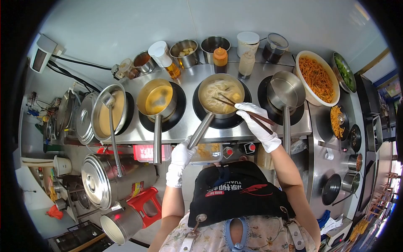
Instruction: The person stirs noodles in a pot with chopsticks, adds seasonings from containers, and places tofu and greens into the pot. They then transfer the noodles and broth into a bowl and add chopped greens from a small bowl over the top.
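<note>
Stainless counter (188,122), seen from above: near its middle, noodles (215,89) lie in the saucepan (222,115), seemingly loosened, none lifted out. Left hand (181,156): gloved fingers curled round the handle (202,129). Right hand (257,122): fingers pinching chopsticks (267,120), tips among the strands.

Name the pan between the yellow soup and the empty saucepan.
The noodle pan stands between the yellow soup pan and the empty saucepan, in the head view.

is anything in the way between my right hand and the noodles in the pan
Nothing visible blocks it. The chopsticks in your right hand reach over the rim of the pan to the noodles.
</note>
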A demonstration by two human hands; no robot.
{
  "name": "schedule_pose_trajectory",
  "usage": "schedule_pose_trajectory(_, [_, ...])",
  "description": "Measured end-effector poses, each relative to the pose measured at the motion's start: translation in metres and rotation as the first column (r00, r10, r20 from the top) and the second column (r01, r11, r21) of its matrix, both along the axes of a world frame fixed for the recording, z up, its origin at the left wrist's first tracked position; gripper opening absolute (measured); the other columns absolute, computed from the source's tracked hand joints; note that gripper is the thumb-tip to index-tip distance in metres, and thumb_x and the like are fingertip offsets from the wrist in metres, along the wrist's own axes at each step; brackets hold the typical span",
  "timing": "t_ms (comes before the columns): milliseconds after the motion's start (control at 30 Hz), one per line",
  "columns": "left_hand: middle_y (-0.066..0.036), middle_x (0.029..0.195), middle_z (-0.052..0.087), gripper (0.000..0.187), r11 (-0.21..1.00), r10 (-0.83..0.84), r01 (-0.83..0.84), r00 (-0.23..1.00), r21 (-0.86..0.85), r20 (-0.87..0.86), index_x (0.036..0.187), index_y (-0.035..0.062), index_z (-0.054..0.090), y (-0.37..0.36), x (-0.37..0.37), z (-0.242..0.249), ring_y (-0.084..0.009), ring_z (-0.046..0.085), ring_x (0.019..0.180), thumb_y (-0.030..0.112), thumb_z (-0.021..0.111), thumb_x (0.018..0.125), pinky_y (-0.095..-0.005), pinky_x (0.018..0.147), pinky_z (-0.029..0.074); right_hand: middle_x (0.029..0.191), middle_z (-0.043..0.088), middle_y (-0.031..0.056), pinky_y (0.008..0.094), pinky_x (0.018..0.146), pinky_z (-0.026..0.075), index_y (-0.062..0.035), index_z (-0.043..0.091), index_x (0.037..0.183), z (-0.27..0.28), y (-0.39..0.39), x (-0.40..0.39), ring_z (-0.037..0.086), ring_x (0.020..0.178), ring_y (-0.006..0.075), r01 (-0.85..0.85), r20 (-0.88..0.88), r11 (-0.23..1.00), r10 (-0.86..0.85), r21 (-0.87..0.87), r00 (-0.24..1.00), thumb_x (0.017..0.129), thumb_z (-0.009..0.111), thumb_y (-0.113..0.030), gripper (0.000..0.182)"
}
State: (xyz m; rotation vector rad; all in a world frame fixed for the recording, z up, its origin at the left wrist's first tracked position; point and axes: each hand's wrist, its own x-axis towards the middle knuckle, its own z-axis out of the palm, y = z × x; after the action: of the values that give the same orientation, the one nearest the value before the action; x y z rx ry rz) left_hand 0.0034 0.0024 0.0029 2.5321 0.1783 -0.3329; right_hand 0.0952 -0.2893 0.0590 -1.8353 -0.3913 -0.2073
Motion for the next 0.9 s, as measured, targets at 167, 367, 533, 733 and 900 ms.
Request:
schedule_pose_trajectory(167, [-0.022,0.091,0.067,0.061,1.000,0.005,-0.006,1.000,-0.013,-0.019,0.133,0.0049,0.053,-0.002,0.000,0.005,-0.0326,0.067,0.083,0.028,0.072,0.080,-0.0375,0.076,0.051,0.097,0.070,0.0127,0.0286,0.083,0.051,0.0012,0.069,0.098,-0.004,-0.013,0.005,0.067,0.091,0.0198,0.139,-0.007,0.988,-0.139,0.066,0.990,0.083,0.067,-0.004,0.016])
schedule_pose_trajectory(367, [-0.021,0.086,0.067,0.062,1.000,0.006,-0.006,1.000,0.009,0.004,0.133,0.0066,0.053,0.000,0.000,0.001,-0.0329,0.067,0.079,0.030,0.072,0.079,-0.0387,0.074,0.051,0.094,0.070,0.0119,0.0285,0.080,0.051,0.0012,0.069,0.096,0.014,-0.029,-0.017,0.066,0.086,0.0184,0.178,-0.044,0.984,-0.177,0.021,0.983,0.083,0.067,-0.001,0.013])
schedule_pose_trajectory(533, [-0.021,0.085,0.067,0.062,1.000,-0.010,0.009,1.000,0.022,0.016,0.133,0.0074,0.053,0.002,0.000,-0.004,-0.0329,0.067,0.078,0.031,0.073,0.079,-0.0383,0.073,0.051,0.096,0.071,0.0104,0.0300,0.083,0.052,0.0003,0.069,0.096,0.008,-0.013,-0.024,0.067,0.088,0.0176,0.060,-0.121,0.980,-0.037,0.188,0.992,0.083,0.068,-0.001,0.013])
schedule_pose_trajectory(733, [-0.021,0.082,0.066,0.063,1.000,-0.011,0.012,0.999,-0.010,0.049,0.134,0.0076,0.053,0.003,-0.001,-0.007,-0.0335,0.066,0.075,0.032,0.073,0.079,-0.0386,0.071,0.051,0.099,0.070,0.0102,0.0294,0.087,0.050,0.0016,0.068,0.099,0.018,-0.017,-0.018,0.065,0.093,0.0184,0.056,-0.086,0.982,-0.041,0.182,0.995,0.087,0.064,-0.001,0.013])
schedule_pose_trajectory(900, [-0.022,0.093,0.068,0.057,1.000,0.011,-0.011,0.998,0.010,-0.061,0.130,0.0082,0.056,-0.004,0.002,0.010,-0.0339,0.067,0.088,0.028,0.071,0.079,-0.0402,0.078,0.052,0.096,0.071,0.0111,0.0291,0.082,0.052,0.0016,0.069,0.096,0.039,-0.025,-0.017,0.067,0.088,0.0186,0.133,-0.032,0.987,-0.130,0.095,0.991,0.085,0.066,-0.002,0.012])
